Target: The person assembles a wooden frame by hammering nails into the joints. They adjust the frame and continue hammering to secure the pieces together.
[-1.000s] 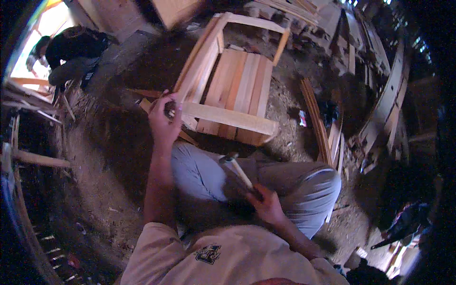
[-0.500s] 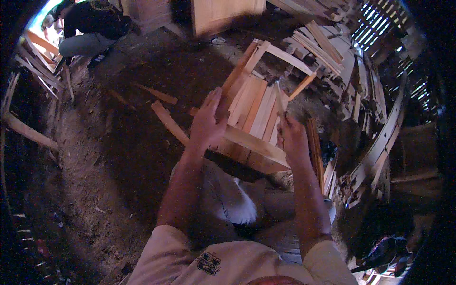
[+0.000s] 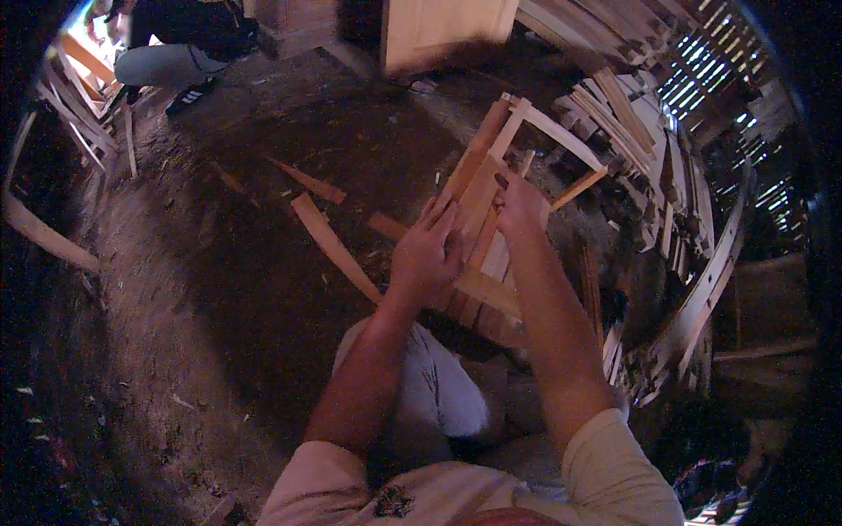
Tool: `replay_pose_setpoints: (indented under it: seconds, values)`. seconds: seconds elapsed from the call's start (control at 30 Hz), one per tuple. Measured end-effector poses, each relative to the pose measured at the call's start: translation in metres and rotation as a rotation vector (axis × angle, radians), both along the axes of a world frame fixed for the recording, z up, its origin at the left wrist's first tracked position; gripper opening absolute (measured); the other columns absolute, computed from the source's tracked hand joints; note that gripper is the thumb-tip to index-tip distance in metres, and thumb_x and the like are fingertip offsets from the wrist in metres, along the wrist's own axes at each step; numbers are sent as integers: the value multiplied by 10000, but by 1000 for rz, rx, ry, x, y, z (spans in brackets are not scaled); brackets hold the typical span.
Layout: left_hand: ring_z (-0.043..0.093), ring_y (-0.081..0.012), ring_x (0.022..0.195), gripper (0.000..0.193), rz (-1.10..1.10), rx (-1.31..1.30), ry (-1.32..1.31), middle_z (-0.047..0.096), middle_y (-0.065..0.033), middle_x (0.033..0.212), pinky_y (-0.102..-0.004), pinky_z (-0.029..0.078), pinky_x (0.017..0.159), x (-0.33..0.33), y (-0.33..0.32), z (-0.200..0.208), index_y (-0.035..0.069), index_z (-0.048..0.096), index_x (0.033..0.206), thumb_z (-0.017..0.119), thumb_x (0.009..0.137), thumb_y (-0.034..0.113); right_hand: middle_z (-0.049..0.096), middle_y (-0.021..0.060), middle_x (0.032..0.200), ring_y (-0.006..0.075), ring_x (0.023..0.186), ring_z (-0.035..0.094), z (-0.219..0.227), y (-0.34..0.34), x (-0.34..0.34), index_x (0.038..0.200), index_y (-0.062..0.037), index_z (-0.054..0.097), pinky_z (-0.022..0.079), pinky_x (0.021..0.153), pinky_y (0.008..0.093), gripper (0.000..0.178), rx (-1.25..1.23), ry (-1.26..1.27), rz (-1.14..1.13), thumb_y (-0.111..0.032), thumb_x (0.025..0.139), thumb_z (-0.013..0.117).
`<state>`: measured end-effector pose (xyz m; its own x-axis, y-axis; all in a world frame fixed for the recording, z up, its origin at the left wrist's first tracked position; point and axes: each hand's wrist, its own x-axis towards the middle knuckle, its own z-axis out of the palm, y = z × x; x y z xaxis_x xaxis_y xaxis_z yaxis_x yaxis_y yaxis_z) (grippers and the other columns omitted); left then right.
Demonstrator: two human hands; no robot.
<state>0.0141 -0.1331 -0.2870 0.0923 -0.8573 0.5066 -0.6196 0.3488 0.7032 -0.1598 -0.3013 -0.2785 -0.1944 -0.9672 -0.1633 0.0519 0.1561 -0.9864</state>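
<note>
A slatted wooden frame (image 3: 566, 140), like a small chair or crate, lies tilted in front of me. My left hand (image 3: 425, 256) grips its left side board (image 3: 478, 158), fingers along the outer face and thumb toward the slats. Over the slats (image 3: 496, 261), my right hand (image 3: 524, 209) is closed around what looks like a hammer (image 3: 527, 161). Only a short pale wooden piece of it shows beyond the fist; its head cannot be made out clearly. My right forearm hides part of the frame's right side.
Loose wood strips (image 3: 329, 237) lie on the dirt floor to the left. Piled slats (image 3: 614, 114) stand at the right, near a long curved plank (image 3: 710, 272). A pale wooden panel (image 3: 447, 35) stands at the back. Another person (image 3: 167, 66) crouches at the far left.
My right hand has moved up and in over the slats, with the handle now mostly covered. My left hand has shifted along the side board, and the whole view has swung slightly.
</note>
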Motion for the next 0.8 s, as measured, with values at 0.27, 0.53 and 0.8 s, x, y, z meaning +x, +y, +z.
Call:
replay_pose_setpoints:
  seconds: [0.27,0.53,0.8]
  values:
    - [438,-368,1408,545,-23,105,29,434,-170,1546,-439,394,1145,1,1,3,-2,470,1457,530,947,182,538,37,716,150,530,461,7,-3,29,973,-82,606,355,451,321,161,-12,-131,-49,-80,869,729]
    - [514,-392,1331,490,-22,-56,49,494,-210,1483,-458,456,1067,0,-1,8,-48,533,1373,570,930,158,524,15,729,134,521,426,12,1,27,1014,-78,593,326,445,312,161,21,-71,-61,-122,903,701]
    - [463,-440,1363,544,-13,-39,48,464,-220,1507,-491,440,1080,1,-4,3,33,521,1427,590,901,156,605,42,802,123,561,441,19,11,39,1066,-72,614,348,466,302,227,19,-130,-102,-112,886,745]
